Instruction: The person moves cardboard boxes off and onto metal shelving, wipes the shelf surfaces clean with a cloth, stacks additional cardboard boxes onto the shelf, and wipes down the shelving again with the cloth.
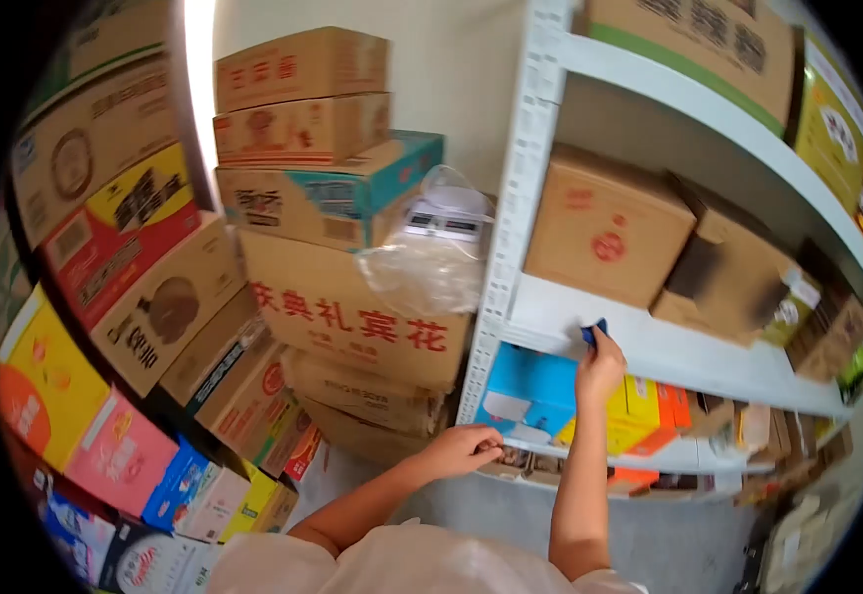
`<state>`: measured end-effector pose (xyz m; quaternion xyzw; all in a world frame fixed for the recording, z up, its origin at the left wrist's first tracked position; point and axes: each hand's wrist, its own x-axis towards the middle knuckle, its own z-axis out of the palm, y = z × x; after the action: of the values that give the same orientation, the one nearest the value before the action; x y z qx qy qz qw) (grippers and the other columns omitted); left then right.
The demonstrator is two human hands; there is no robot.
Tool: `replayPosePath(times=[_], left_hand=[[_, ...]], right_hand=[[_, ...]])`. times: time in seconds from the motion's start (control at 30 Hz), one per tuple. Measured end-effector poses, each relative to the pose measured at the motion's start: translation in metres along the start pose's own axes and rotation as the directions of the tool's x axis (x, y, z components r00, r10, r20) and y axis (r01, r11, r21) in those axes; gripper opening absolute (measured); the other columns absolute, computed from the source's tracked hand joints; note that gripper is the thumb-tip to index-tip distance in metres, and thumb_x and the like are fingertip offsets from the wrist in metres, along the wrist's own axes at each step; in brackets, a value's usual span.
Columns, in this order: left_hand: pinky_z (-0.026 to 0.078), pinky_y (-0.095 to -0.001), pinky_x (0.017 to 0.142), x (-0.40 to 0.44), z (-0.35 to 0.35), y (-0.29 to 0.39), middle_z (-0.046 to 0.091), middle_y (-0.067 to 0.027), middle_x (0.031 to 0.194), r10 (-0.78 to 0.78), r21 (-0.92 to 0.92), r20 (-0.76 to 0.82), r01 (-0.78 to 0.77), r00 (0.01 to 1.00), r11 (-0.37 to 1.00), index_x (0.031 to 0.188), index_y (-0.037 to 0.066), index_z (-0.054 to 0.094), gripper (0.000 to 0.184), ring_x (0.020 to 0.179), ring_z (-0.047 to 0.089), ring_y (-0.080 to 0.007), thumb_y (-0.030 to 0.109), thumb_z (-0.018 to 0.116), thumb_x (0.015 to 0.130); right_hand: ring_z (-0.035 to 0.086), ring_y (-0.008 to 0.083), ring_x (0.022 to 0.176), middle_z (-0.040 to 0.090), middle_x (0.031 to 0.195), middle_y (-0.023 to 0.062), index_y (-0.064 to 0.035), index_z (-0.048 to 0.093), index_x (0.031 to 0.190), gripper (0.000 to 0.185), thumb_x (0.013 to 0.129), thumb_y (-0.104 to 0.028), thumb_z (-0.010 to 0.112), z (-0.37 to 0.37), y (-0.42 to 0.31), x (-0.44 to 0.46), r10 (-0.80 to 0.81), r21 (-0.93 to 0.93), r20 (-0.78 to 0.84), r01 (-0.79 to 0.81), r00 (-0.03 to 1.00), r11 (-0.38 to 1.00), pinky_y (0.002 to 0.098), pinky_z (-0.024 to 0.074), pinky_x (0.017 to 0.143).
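Note:
My right hand (602, 368) reaches up in front of the white shelf unit, its fingers closed on a small dark blue object (595, 331) whose kind I cannot make out. The middle shelf board (600, 322) is just behind it. My left hand (459, 451) hangs lower, near the blue box (530, 386) on the shelf below. Its fingers are curled together, and whatever may be inside them is hidden. On the middle shelf, above my right hand, stands a closed cardboard carton (605, 228).
Stacked cartons (352, 307) stand left of the shelf unit, with a white kitchen scale (443, 222) and clear plastic bag (422, 272) on top. Another wall of boxes (135, 247) rises at far left. An open carton (723, 267) and yellow boxes (634, 411) sit on the shelves.

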<state>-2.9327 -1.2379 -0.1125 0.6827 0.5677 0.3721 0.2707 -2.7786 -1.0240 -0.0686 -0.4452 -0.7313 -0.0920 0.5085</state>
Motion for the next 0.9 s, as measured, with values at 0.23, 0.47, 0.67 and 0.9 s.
replayPosePath(times=[0.23, 0.47, 0.67, 0.9], left_hand=[[0.049, -0.0336, 0.071, -0.056, -0.061, -0.037, 0.065, -0.0127, 0.09, -0.025, 0.025, -0.143, 0.028, 0.989, 0.999, 0.101, 0.003, 0.061, 0.023, 0.081, 0.063, -0.0241, 0.022, 0.061, 0.087], [0.049, -0.0324, 0.078, -0.115, -0.152, -0.086, 0.066, -0.0127, 0.096, -0.133, -0.047, -0.248, 0.126, 0.96, 0.991, 0.102, 0.002, 0.061, 0.024, 0.089, 0.064, -0.0223, 0.021, 0.061, 0.088], [0.049, -0.0331, 0.079, -0.168, -0.236, -0.12, 0.065, -0.0132, 0.095, -0.158, -0.029, -0.339, 0.158, 0.928, 0.987, 0.104, 0.001, 0.061, 0.025, 0.089, 0.063, -0.0234, 0.021, 0.06, 0.088], [0.049, -0.0315, 0.078, -0.208, -0.331, -0.149, 0.065, -0.0124, 0.095, -0.174, -0.026, -0.433, 0.181, 0.884, 0.983, 0.103, 0.0, 0.062, 0.024, 0.089, 0.063, -0.0211, 0.018, 0.06, 0.087]], right_hand=[[0.061, 0.0355, 0.085, 0.061, 0.098, 0.0188, -0.0018, 0.062, 0.096, 0.031, 0.073, 0.012, 0.047, -0.014, -0.129, 0.001, 0.033, 0.494, -0.098, 0.02, 0.995, 0.869, 0.0365, 0.0487, 0.074], [0.057, 0.0356, 0.101, 0.058, 0.108, 0.0201, -0.0014, 0.061, 0.1, 0.03, 0.077, 0.011, 0.045, 0.025, -0.254, 0.018, -0.067, 0.692, -0.048, 0.081, 0.997, 0.718, 0.0347, 0.0444, 0.087], [0.048, 0.0324, 0.115, 0.045, 0.126, 0.0189, -0.0001, 0.051, 0.124, 0.043, 0.081, 0.001, 0.054, 0.065, -0.357, 0.084, -0.067, 0.763, -0.134, 0.146, 0.989, 0.63, 0.0358, 0.0381, 0.097], [0.034, 0.0404, 0.127, 0.029, 0.138, 0.0266, 0.0059, 0.038, 0.133, 0.06, 0.078, -0.004, 0.058, 0.121, -0.458, 0.162, 0.043, 0.724, -0.177, 0.101, 0.983, 0.683, 0.041, 0.0282, 0.107]])
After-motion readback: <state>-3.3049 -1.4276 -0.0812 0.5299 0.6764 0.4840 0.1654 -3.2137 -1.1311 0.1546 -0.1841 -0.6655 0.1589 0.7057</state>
